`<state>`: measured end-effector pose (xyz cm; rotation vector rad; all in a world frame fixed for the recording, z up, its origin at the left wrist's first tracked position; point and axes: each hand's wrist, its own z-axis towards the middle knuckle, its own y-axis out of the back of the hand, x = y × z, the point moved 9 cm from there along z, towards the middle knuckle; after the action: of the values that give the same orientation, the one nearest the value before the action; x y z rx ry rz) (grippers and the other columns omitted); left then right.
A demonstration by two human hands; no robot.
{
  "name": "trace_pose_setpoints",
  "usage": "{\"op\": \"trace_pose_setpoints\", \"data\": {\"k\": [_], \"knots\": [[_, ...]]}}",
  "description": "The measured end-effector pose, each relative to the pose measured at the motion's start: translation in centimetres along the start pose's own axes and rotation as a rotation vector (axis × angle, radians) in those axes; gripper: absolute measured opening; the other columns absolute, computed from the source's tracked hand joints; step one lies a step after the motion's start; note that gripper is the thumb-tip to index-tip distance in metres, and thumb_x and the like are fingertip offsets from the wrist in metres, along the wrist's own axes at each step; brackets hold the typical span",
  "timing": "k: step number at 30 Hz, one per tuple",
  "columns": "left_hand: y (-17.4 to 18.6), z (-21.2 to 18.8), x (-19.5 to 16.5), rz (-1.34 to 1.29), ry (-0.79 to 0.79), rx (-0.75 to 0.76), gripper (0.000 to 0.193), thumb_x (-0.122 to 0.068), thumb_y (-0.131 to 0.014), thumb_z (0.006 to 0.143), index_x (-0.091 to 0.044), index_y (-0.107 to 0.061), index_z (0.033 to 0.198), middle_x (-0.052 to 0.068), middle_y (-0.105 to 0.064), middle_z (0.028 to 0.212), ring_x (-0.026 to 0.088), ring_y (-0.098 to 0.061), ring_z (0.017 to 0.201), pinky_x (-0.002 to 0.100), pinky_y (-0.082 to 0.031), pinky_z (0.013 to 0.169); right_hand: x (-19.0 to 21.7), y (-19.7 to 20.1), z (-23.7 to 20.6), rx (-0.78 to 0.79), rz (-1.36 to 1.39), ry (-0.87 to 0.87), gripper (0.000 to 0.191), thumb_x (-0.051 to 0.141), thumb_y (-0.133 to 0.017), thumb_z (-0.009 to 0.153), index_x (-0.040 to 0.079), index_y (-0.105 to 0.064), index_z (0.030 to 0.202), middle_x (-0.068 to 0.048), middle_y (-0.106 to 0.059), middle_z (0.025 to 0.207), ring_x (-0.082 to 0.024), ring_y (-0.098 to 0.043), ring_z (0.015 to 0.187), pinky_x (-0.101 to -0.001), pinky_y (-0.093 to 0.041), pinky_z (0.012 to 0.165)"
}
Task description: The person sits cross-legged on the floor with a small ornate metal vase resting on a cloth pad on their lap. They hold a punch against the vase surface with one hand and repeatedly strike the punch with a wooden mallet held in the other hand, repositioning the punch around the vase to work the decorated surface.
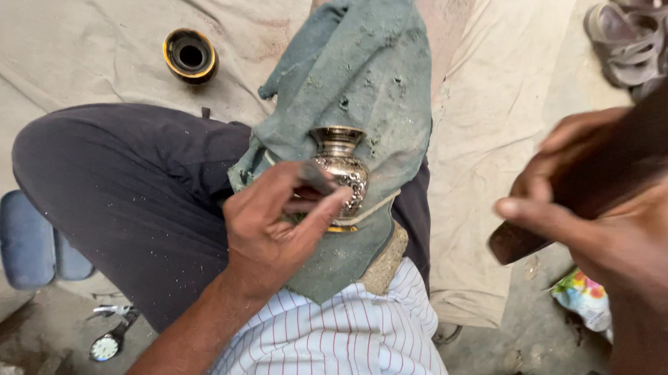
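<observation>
One engraved brass vase (339, 172), one chisel (317, 177) in left hand (274, 226), one wooden mallet (614, 162) in right hand (625, 228).

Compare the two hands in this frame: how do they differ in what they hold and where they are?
The left hand is low on the lap, pinching a small dark tool against the engraved metal vase; the right hand is raised off to the side, apart from the vase. The left hand's tool is thin and short; the right hand grips a thick brown wooden block. Both are bare and closed around a tool.

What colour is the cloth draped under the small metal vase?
The draped cloth is dusty grey-green, seen in the head view.
</observation>
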<state>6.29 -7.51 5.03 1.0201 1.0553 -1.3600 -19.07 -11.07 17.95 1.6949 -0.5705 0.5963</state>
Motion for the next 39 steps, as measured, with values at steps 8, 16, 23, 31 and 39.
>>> {"op": "trace_pose_setpoints", "data": {"k": [8, 16, 23, 31, 39], "knots": [[-1.1, -3.3, 0.5, 0.199, -0.021, -0.234, 0.02, -0.005, -0.081, 0.093, 0.003, -0.064, 0.102, 0.011, -0.073, 0.093, 0.014, -0.076, 0.083, 0.025, -0.066, 0.07, 5.4, -2.3, -2.4, 0.101, -0.978, 0.344, 0.038, 0.01, -0.083, 0.081, 0.006, -0.072, 0.117, -0.008, -0.074, 0.087, -0.019, -0.07, 0.067, -0.0329, -0.056, 0.06], [-1.2, -4.5, -0.3, 0.328, -0.08, -0.282, 0.026, -0.009, -0.083, 0.09, 0.006, -0.068, 0.105, 0.013, -0.07, 0.085, 0.017, -0.07, 0.07, 0.03, -0.056, 0.058, 11.6, -2.2, -2.9, 0.064, -1.036, 0.572, 0.048, 0.017, -0.079, 0.077, 0.009, -0.072, 0.125, -0.005, -0.071, 0.081, -0.022, -0.068, 0.067, -0.0386, -0.053, 0.057], [-1.4, -4.7, -0.7, 0.331, -0.142, -0.272, 0.024, -0.011, -0.084, 0.091, 0.002, -0.068, 0.104, 0.01, -0.072, 0.086, 0.015, -0.075, 0.075, 0.03, -0.059, 0.062, 13.7, -2.6, -2.0, 0.179, -1.239, 0.541, 0.043, 0.027, -0.07, 0.095, 0.018, -0.07, 0.137, -0.004, -0.072, 0.082, -0.017, -0.067, 0.062, -0.0362, -0.055, 0.056], [-1.8, -4.7, -0.8, 0.355, -0.177, -0.286, 0.02, -0.011, -0.086, 0.091, -0.005, -0.068, 0.092, 0.006, -0.07, 0.08, 0.013, -0.07, 0.068, 0.029, -0.056, 0.058, 15.9, -2.9, -1.2, 0.17, -0.86, 0.621, 0.043, 0.023, -0.066, 0.096, 0.016, -0.062, 0.138, -0.006, -0.073, 0.099, -0.015, -0.071, 0.076, -0.0301, -0.059, 0.064], [1.7, -4.6, -4.0, 0.294, -0.14, -0.371, 0.019, -0.005, -0.079, 0.098, 0.001, -0.066, 0.109, 0.011, -0.075, 0.099, 0.011, -0.075, 0.084, 0.024, -0.061, 0.07, 1.9, -1.8, -0.1, 0.057, -0.554, 0.253, 0.042, 0.015, -0.079, 0.087, 0.009, -0.068, 0.126, -0.009, -0.075, 0.097, -0.02, -0.072, 0.08, -0.0376, -0.061, 0.073]]}}
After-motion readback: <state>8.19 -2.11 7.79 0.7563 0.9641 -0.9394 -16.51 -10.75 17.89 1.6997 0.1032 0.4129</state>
